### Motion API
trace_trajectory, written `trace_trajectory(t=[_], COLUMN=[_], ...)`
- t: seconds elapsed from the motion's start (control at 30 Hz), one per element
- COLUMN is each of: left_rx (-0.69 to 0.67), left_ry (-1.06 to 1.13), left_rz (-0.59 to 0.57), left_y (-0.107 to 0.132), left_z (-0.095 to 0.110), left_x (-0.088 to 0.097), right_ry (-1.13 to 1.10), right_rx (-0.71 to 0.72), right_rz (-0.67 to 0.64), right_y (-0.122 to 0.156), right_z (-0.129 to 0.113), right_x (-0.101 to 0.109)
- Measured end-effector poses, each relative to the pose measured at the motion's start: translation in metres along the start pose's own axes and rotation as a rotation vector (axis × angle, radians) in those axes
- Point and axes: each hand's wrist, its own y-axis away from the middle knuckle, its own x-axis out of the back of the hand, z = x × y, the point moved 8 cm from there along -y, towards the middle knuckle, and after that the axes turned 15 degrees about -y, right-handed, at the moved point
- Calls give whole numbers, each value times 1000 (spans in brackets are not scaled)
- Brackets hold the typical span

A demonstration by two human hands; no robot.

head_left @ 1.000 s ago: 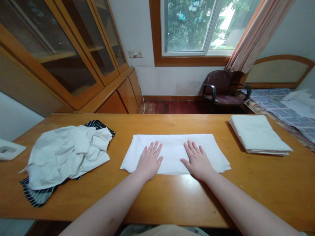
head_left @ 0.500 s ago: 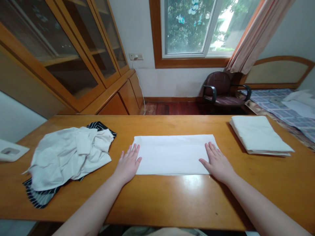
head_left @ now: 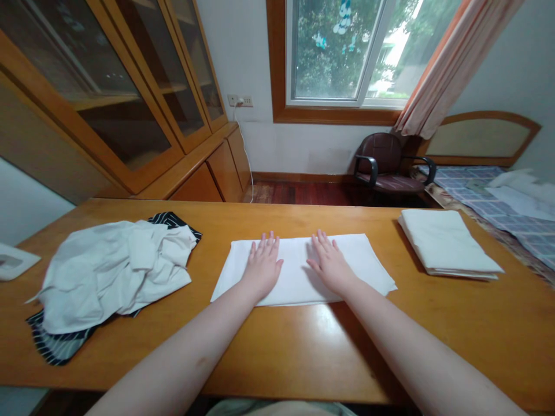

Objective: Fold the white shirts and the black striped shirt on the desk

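A folded white cloth (head_left: 373, 268) lies flat in the middle of the wooden table (head_left: 303, 346). My left hand (head_left: 262, 266) rests palm down on its left half, fingers stretched out. My right hand (head_left: 329, 263) lies flat on the cloth just right of centre, fingers spread toward the far edge. The two hands sit close together, with a narrow strip of cloth between them. Neither hand holds anything.
A crumpled heap of white and dark striped clothes (head_left: 113, 271) lies at the table's left. A neat stack of folded white cloth (head_left: 446, 242) sits at the right. A white object (head_left: 11, 260) is at the far left edge. Beyond the table stand a cabinet (head_left: 130, 104), a chair (head_left: 390, 164) and a bed (head_left: 498, 196).
Half a second ago my hands lay at the cloth's two ends; both have now slid inward to its middle and further up the cloth.
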Motion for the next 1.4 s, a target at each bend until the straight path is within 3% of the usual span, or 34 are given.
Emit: trace_trajectory(t=[0.1,0.17,0.3,0.6,0.73,0.87,1.0,1.1,1.2,1.27,1.33,1.4], left_rx=[-141,-157,-20,133,130,139,222,18,-305,-419,-411,-329], left_ry=[65,91,76,21,25,16,-79,-87,-20,22,47,53], left_rz=[-1,-18,-43,-107,-142,-158,16,161,176,140,97,71], left_y=[-18,-23,-26,-17,-12,-1,22,43,64,75,82,87], left_z=[32,33,-2,-72,-89,-89,-82,-58,-31,-19,-12,-6], left_x=[-7,-16,-29,-44,-49,-53,-33,-14,-7,-8,-11,-12], right_ry=[-12,-1,47,147,146,155,158,164,187,189,135,37], right_rx=[19,-17,-116,-373,-409,-379,-296,-211,-103,-42,-11,34], right_rz=[-72,-63,-2,95,103,88,47,23,51,94,101,24], right_y=[-18,-22,-18,12,23,17,1,-13,-23,-24,-21,-15], right_z=[-18,-12,21,105,118,118,123,130,119,94,58,15], right_x=[-26,-33,-25,10,17,18,19,24,32,34,26,6])
